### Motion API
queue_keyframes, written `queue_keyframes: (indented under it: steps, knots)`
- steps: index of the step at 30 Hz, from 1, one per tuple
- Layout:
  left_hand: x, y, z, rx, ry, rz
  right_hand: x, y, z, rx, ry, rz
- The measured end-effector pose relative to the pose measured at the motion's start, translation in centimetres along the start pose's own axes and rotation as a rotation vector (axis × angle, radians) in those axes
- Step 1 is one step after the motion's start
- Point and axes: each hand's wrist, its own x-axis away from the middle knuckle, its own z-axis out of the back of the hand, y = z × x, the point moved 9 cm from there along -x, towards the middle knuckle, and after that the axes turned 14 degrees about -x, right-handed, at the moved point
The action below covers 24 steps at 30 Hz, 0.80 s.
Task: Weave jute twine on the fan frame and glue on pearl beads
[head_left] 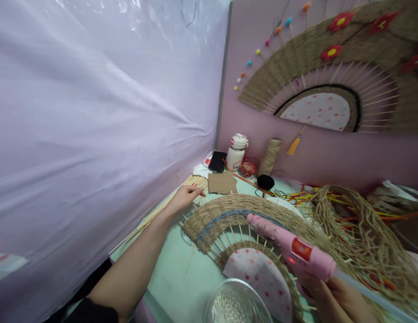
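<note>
The woven fan lies far-left to near-right across the table; the left hand, fingertips drawn close, hold unclear, is beside its far-left rim; the right hand clasps the glue gun over its weave.

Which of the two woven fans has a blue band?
The lower fan, on the table beneath the pink glue gun; the wall fan shows red flowers instead.

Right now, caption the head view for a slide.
Right hand holding a pink glue gun over a woven fan, left hand near the fan's edge.
</note>
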Motion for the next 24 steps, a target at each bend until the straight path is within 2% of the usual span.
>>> queue_keyframes:
  steps: [3, 14, 24]
  knots:
    - [-0.04, 0.26, -0.11, -0.041, -0.016, -0.048, 0.08, 0.16, 0.24, 0.01, 0.023, -0.009]
    - [-0.07, 0.44, -0.26, -0.049, -0.032, -0.063, 0.22, 0.27, 0.24, 0.031, 0.005, -0.047]
    - [0.05, 0.47, -0.2, -0.035, -0.029, -0.06, 0.24, 0.04, 0.37, -0.021, 0.036, 0.013]
